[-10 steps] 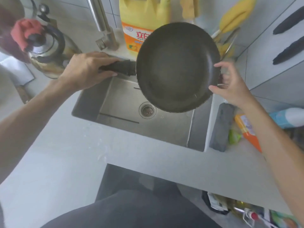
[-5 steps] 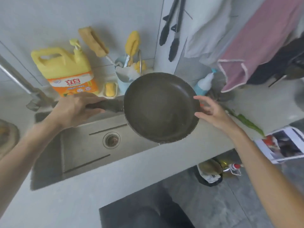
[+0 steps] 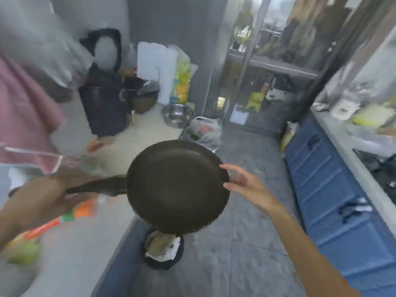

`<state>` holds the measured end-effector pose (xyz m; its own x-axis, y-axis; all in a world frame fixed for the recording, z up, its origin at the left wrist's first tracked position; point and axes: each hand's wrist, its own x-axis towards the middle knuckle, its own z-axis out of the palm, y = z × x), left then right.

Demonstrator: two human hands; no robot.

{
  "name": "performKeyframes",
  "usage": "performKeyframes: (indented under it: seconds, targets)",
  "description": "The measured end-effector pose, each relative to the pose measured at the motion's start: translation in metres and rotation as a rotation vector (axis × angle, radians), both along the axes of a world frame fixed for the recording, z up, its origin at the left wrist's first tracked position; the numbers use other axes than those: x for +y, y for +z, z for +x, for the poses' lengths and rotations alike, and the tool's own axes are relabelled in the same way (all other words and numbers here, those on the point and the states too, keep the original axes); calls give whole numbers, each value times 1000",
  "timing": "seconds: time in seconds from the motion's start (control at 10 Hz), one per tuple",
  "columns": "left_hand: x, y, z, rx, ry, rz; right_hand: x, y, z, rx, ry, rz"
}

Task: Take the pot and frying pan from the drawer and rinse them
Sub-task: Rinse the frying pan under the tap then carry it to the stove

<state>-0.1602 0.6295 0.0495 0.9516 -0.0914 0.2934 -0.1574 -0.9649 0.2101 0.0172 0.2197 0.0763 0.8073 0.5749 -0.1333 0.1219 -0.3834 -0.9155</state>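
Currently we grip the rigid, rather heavy frying pan (image 3: 177, 187) by its nine-o'clock handle with our left hand (image 3: 42, 198), steadying the three-o'clock rim with our right hand's (image 3: 246, 185) relaxed, uncurled fingers.

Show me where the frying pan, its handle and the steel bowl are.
frying pan (image 3: 177, 187): head view, middle of its dark inner base.
handle (image 3: 102, 186): head view, the stretch between the left hand and the pan.
steel bowl (image 3: 177, 115): head view, inside the bowl.
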Motion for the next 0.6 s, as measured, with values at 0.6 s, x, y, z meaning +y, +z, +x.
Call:
performKeyframes:
  seconds: [0.6]
  targets:
    - [-373, -15, 636, 74, -656, -29, -383, -42, 301, -5, -712, -26]
